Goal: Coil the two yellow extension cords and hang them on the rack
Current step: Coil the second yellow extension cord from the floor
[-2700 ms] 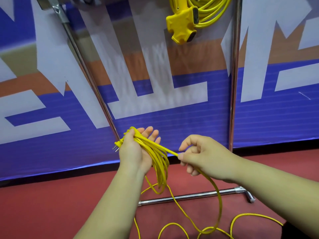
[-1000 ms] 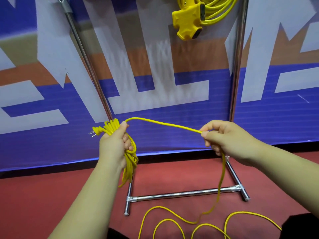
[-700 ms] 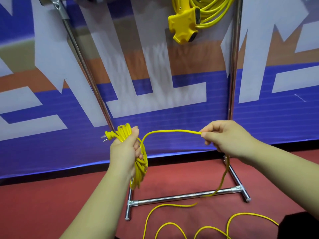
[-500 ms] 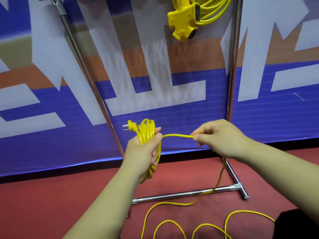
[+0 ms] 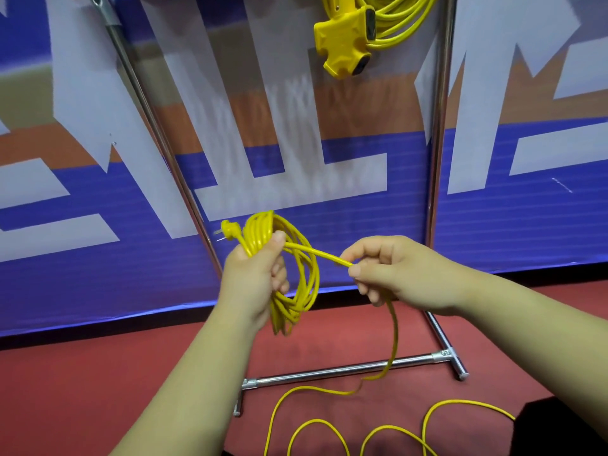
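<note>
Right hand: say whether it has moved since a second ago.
Yes. The right hand has shifted left, away from the rack's right post and toward the coiled cord in the left hand.

1. The coiled yellow extension cord at the top [image 5: 398,24] is cut off by the upper edge, so what it hangs from is not seen.
2. The chrome tube rack [image 5: 439,126] is also cut off above; the foot of its left upright is hidden behind the left hand [image 5: 255,281] and forearm.
3. Part of the yellow cord bundle [image 5: 296,291] is covered by that hand's fingers. The prongs of its yellow plug [image 5: 228,231] are too blurred to be counted.
4. A stretch of the loose yellow strand [image 5: 316,253] is hidden inside the pinching right hand [image 5: 401,274]; its floor loops are cut off below.
5. A dark shape in the bottom right corner [image 5: 566,429] cannot be identified.
</note>
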`<state>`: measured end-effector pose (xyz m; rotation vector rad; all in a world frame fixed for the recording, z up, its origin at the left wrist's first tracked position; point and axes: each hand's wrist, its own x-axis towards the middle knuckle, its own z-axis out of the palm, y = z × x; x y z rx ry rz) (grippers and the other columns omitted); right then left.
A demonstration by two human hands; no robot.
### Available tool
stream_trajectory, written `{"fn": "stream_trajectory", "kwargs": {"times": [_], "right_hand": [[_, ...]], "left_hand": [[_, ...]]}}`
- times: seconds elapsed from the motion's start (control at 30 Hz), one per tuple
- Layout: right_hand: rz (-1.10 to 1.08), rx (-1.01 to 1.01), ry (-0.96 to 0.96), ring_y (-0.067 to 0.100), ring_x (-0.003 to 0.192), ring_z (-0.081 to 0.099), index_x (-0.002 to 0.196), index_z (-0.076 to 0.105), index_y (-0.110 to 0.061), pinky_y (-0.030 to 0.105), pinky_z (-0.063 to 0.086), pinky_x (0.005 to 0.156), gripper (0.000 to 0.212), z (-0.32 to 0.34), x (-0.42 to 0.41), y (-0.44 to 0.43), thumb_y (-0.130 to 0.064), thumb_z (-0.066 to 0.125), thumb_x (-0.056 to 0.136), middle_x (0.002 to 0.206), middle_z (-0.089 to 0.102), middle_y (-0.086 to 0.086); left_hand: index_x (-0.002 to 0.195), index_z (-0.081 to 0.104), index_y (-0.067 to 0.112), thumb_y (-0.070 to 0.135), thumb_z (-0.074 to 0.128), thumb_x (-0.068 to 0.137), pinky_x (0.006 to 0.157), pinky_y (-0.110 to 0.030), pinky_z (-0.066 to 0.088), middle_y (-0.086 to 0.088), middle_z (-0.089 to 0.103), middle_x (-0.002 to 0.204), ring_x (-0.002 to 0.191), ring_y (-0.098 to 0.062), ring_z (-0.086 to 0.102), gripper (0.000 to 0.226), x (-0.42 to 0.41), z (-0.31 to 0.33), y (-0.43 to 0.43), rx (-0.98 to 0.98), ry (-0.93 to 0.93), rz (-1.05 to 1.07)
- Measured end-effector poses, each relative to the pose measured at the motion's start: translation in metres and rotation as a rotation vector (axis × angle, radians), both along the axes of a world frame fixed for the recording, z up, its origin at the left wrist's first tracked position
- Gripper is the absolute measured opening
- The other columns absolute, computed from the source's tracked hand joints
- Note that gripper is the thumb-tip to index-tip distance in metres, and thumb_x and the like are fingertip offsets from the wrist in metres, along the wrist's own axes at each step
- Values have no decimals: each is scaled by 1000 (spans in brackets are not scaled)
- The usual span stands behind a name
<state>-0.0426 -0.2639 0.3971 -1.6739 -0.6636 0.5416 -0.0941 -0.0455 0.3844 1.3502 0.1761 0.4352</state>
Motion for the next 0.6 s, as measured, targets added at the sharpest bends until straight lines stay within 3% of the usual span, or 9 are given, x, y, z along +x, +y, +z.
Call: {"fn": "stream_trajectory", "kwargs": {"times": [0.13, 0.27, 0.4, 0.6], "right_hand": [[-16, -8, 44, 16, 60, 56, 101, 66, -4, 26, 49, 57, 12, 0, 2, -3, -10, 56, 100, 74, 65, 10], [-194, 16, 124, 13, 51, 50, 88, 69, -6, 24, 43, 48, 11, -3, 5, -3, -9, 61, 95, 69, 63, 9], [-407, 28, 336, 9, 46, 46, 99, 69, 1, 19, 39, 41, 16, -4, 16, -13, -12, 61, 93, 62, 59, 4], [-601, 17, 506, 12, 42, 50, 97, 68, 2, 20, 44, 40, 15, -16, 24, -16, -11, 62, 92, 56, 60, 6]], "left_hand": [[72, 50, 20, 22, 58, 100, 39, -21, 32, 4, 30, 50, 36, -8, 27, 30, -3, 7, 20, -130, -27, 75], [90, 64, 19, 27, 61, 98, 39, -20, 32, 7, 31, 53, 38, -5, 27, 12, -1, 4, 37, -241, 12, 133], [98, 68, 22, 34, 62, 95, 39, -19, 32, 8, 30, 55, 38, -4, 28, 14, -1, -2, 57, -381, 30, 190], [106, 69, 22, 40, 58, 94, 39, -17, 31, 9, 26, 54, 36, -2, 26, 25, -6, 1, 50, -347, 9, 50]]}}
